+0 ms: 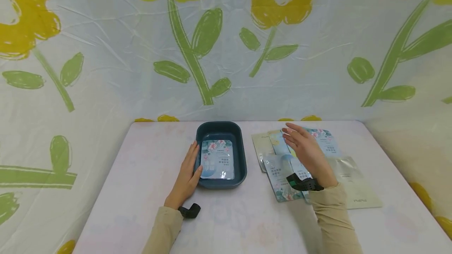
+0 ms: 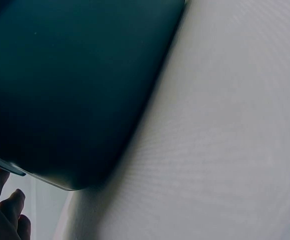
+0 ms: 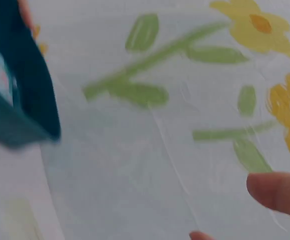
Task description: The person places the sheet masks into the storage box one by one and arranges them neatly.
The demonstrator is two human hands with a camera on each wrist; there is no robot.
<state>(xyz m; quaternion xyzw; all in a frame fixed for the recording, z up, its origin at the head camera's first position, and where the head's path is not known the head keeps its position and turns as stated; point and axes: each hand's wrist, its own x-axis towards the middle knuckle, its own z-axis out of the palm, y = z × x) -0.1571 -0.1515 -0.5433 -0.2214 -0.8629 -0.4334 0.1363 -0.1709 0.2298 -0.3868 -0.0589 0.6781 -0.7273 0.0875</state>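
A dark blue rectangular plastic basin (image 1: 241, 156) stands on the table, with a blue floral face mask packet (image 1: 217, 160) lying flat inside it. Along the basin's left side rests my left hand (image 1: 185, 175), fingers straight against the wall and rim. The basin's outer wall (image 2: 80, 85) fills much of the left wrist view. My right hand (image 1: 307, 148) is over a spread of face mask packets at the right, its fingers loosely extended and holding nothing. Among them are a blue floral packet (image 1: 280, 175) and a pale beige packet (image 1: 356, 187), overlapping others partly hidden by the hand.
The white table (image 1: 226, 226) ends at the back against a hanging cloth (image 1: 300, 97) printed with yellow flowers. Another beige packet (image 1: 260, 144) lies at the left of the spread, and a blue floral one (image 1: 325, 140) at its back right.
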